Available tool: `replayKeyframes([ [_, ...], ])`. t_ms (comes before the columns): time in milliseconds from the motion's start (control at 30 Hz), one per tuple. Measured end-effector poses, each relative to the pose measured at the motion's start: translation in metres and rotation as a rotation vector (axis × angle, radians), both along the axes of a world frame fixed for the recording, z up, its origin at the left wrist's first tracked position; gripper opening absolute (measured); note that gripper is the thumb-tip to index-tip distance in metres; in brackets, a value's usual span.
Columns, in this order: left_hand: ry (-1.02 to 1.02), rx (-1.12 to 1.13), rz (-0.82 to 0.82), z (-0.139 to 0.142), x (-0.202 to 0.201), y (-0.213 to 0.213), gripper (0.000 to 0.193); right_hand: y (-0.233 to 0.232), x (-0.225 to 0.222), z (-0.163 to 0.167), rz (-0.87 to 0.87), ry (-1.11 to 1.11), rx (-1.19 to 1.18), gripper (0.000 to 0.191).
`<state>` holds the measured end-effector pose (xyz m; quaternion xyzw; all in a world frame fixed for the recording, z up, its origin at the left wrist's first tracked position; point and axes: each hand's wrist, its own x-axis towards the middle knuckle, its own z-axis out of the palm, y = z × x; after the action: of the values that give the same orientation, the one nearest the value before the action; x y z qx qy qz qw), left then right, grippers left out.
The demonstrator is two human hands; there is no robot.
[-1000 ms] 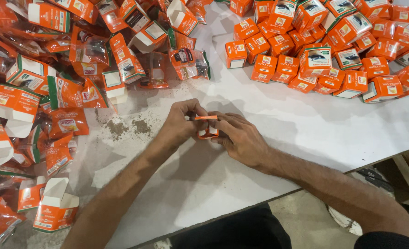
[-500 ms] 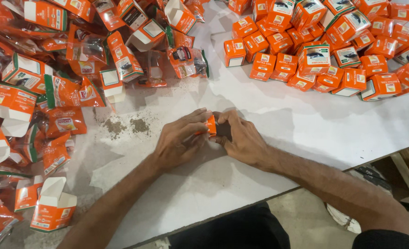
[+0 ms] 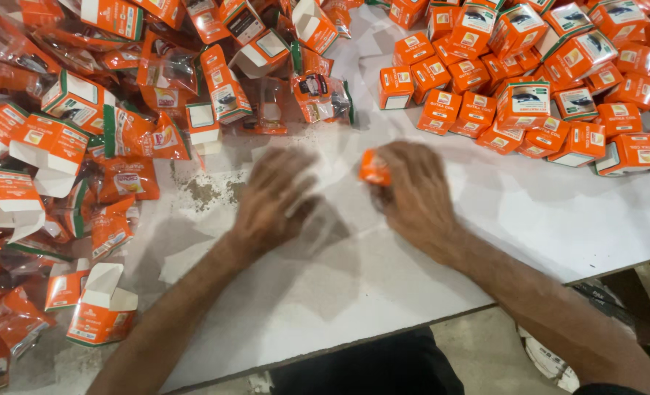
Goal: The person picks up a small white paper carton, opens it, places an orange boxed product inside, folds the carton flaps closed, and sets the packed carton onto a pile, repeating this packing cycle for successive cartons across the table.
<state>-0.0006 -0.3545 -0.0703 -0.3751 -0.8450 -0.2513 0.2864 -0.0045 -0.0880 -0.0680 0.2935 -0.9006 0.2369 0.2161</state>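
Right hand (image 3: pixel 413 192) grasps small orange box (image 3: pixel 374 168), desk (image 3: pixel 530 219) centre | left hand (image 3: pixel 272 199) released, blurred, empty | closed boxes (image 3: pixel 530 80) at 1 o'clock; open cartons (image 3: pixel 54 139) at 10 o'clock remain.

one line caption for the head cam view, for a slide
Right hand holds a small orange box over a white table, blurred left hand empty, between heaps of orange cartons.

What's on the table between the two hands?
Only bare white table separates the blurred left hand from the right hand holding a small orange box, in the head view.
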Motion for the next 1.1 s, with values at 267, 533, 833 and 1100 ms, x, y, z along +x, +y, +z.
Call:
replayKeyframes([
  [267,-0.005,-0.104,0.691,0.024,-0.089,-0.066,0.039,0.0,0.001,-0.008,0.191,-0.094,-0.189,0.074],
  [533,-0.605,0.423,-0.055,0.046,-0.005,0.026,0.032,-0.006,-0.01,-0.025,0.663,-0.857,-0.811,0.072],
  [833,-0.284,-0.034,0.597,-0.022,-0.117,-0.029,0.048,-0.015,0.007,-0.017,0.203,-0.637,-0.288,0.069],
  [1100,-0.218,-0.084,0.448,-0.026,-0.085,-0.034,0.046,-0.007,0.006,-0.003,0.326,-0.503,-0.28,0.06],
])
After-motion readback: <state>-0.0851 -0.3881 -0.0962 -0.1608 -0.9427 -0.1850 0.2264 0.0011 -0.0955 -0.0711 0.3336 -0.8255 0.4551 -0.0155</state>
